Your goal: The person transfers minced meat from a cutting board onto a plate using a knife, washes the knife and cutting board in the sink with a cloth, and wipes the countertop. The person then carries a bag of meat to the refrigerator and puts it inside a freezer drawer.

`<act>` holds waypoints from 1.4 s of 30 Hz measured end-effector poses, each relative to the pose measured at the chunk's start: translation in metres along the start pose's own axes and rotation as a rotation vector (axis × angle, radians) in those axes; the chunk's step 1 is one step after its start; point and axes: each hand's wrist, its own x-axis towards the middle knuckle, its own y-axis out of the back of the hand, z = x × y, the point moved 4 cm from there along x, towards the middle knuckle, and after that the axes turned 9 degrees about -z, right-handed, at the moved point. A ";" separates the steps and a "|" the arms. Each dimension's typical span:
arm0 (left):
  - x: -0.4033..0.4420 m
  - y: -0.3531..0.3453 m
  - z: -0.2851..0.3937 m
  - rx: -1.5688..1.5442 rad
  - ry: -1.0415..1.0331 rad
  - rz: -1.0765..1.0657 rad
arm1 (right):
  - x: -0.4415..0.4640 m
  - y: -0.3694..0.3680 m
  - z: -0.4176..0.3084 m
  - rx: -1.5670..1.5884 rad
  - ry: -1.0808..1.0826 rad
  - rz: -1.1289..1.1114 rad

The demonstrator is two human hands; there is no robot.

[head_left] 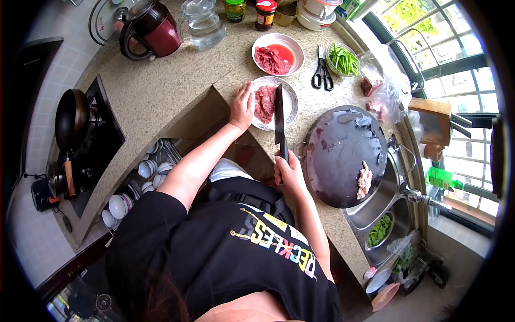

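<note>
Centre: right hand (288, 169) grips knife (279, 115) | left hand (243, 109) flat, at plate (291, 102) | meat (264, 103) plated | mid-right: pale scraps (365, 181) remain on board (340, 147)

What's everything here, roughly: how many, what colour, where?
Round plate: 1, white, front counter
Chopped raw meat: 1 pile, red, on plate
Long metal knife: 1, dark, over plate
Deep round dish: 1, white, behind plate
Metal scissors: 1, black-handled, beside dish
Cut vegetables: 1 bowlful, green, beside scissors
Metal sink: 1, silver, right
Round flat board: 1, black, left of sink
Glass pitcher: 1, clear, back counter
Lidded jug: 1, dark red, beside pitcher
Round frying pan: 1, dark, on stove
Small bowls: several, white, below counter
Left hand: 1, bare, at plate's rim
Right hand: 1, bare, gripping knife
</note>
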 end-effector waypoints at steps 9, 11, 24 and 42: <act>-0.005 -0.009 0.009 -0.042 0.010 0.006 | 0.003 -0.015 -0.018 -0.202 -0.097 -0.056; -0.005 -0.010 0.009 -0.047 0.011 -0.003 | 0.003 -0.017 -0.023 -0.362 -0.074 -0.046; -0.006 -0.015 0.009 0.024 0.002 -0.043 | -0.033 0.002 -0.039 -0.414 -0.130 -0.013; -0.001 -0.029 0.101 0.069 -0.382 -0.230 | -0.126 0.086 0.017 0.571 0.253 -0.105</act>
